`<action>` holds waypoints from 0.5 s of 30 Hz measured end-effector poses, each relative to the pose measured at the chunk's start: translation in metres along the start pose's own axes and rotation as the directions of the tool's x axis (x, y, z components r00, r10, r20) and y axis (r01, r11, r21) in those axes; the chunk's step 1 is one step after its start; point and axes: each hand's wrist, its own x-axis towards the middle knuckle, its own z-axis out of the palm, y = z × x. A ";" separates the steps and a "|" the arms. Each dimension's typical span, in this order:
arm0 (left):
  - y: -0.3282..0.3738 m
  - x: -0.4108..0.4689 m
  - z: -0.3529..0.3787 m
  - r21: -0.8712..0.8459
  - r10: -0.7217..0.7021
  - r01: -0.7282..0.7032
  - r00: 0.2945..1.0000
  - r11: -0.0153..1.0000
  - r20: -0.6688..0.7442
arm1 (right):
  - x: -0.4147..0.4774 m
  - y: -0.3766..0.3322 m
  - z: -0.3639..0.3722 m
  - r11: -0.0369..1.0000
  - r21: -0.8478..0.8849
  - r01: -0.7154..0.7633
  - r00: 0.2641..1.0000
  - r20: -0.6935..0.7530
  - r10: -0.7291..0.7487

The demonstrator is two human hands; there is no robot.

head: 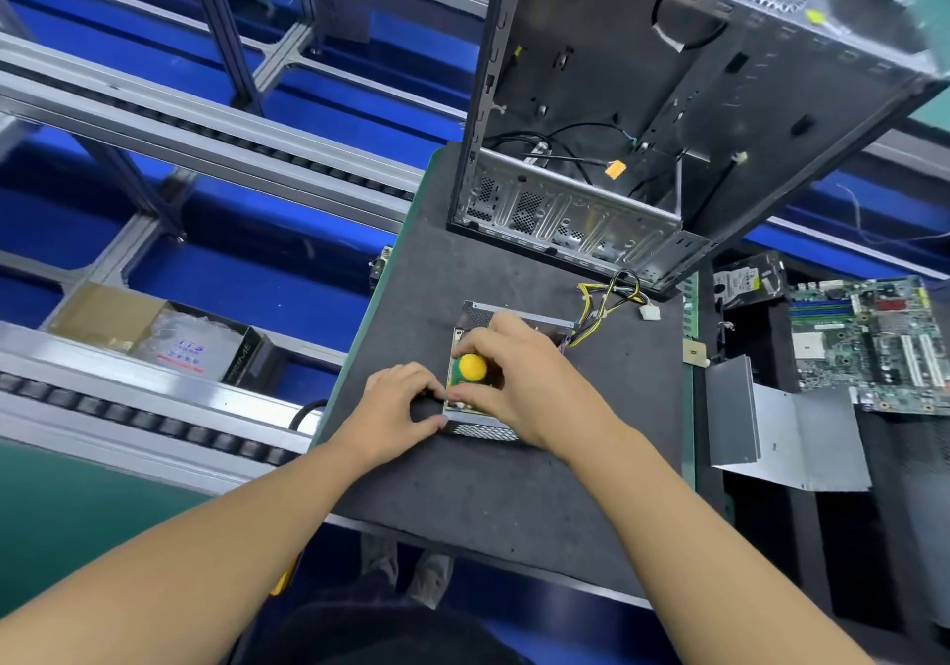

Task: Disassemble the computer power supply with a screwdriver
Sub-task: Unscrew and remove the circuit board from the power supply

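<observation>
Power supply [486, 430] beneath right grip [514, 371] holding screwdriver [472, 367], left grip [398, 399] holding its edge

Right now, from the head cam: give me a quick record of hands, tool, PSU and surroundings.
left hand: holds the near left corner of the power supply
right hand: grips the screwdriver, yellow-green handle pointing up at the camera
power supply: flat on the dark mat, cable bundle trailing toward the case
computer case: open, standing behind the unit
right of mat: motherboard, hard drive, metal panel
</observation>
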 end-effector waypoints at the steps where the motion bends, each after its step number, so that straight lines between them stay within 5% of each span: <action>1: 0.001 0.000 0.000 -0.008 -0.003 0.003 1.000 1.000 -0.002 | 0.001 -0.001 0.000 1.000 -0.022 0.021 1.000 0.024 -0.020; 10: 0.002 -0.001 0.005 -0.063 -0.046 0.044 0.998 0.997 -0.033 | 0.005 -0.012 -0.012 0.976 -0.191 0.102 0.974 0.219 -0.059; 15: 0.003 0.000 0.008 -0.130 -0.071 0.062 0.995 0.990 -0.068 | 0.002 -0.010 -0.003 0.994 -0.104 0.017 0.990 0.141 -0.002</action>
